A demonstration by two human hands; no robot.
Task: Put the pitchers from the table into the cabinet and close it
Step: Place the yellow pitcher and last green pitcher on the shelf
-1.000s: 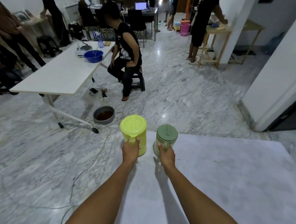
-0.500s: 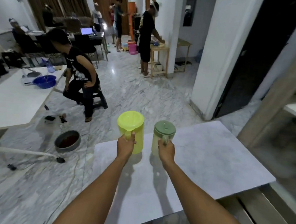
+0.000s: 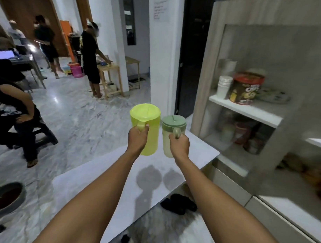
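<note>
Pitchers both in the air above the table (image 3: 200, 151), one per hand, carried by their handles. Yellow pitcher (image 3: 146, 128) in the left hand (image 3: 138, 138), fingers wrapped tight round its handle at the near side of the body, thumb on top; green-lidded pitcher (image 3: 171, 136) in the right hand (image 3: 179, 144), closed the same way on its smaller handle. Held upright and level, lids on, probably so nothing inside can slosh or tip out, though contents impossible to tell through the plastic. Kept close side by side, nearly touching, arms stretched forward, which suits carrying both in a single trip. Two round shadows on the tabletop below, proof of the lift clear of the surface. Cabinet (image 3: 209, 68) just beyond the table's right corner, front apparently open, though blur leaves this uncertain. Upper shelf (image 3: 247, 110) already taken up by a stack of white cups (image 3: 223, 86), a red-lidded tin (image 3: 247, 89) and a tray behind; lower compartment crowded with blurred jars. Free room likely only toward the shelf's near edge or the lower level, so handles kept facing back for an easy set-down. Placing and closing not yet done.
</note>
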